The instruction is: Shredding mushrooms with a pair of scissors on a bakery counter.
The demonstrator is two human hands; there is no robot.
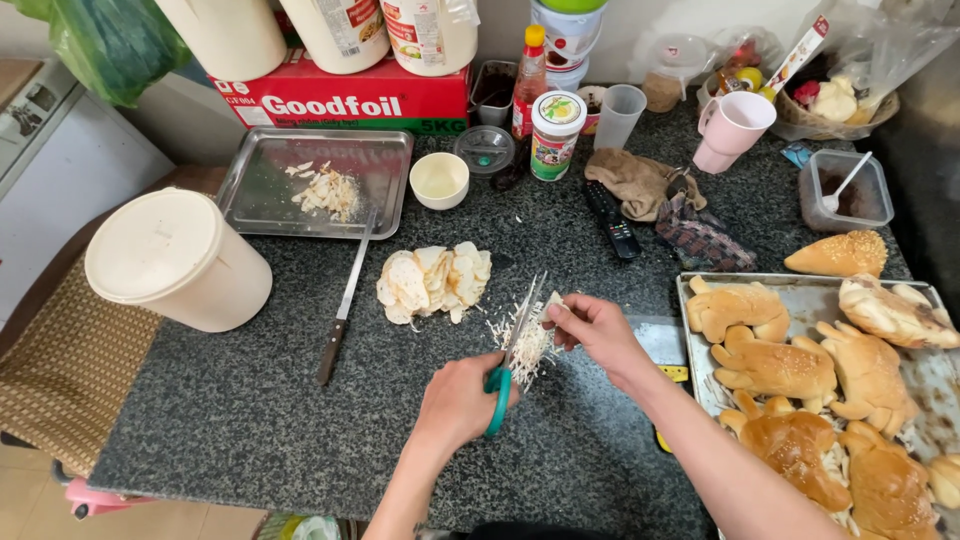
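the left hand [458, 402] is wrapped around the teal handles of a pair of scissors [512, 350], fingers closed through the loops, with the blades angled up and away and slightly parted over a small heap of pale shreds [527, 350] on the dark speckled counter [250, 410]. the right hand [598, 330] pinches a thin pale slice [553, 303] between thumb and fingertips, holding it right at the blade tips above the heap. just beyond the shreds lies a pile of whole pale slices [433, 281], touching the counter and near the hands. a long knife [344, 300] with a dark handle rests to the left, its blade tip reaching onto a metal tray [262, 180] that holds a few more cut bits. a small white bowl [440, 180] sits beside that tray, and a lidded white bucket [175, 258] stands at the far left. to the right, a baking tray [815, 300] carries golden shaped buns [778, 368], close beside the right forearm.
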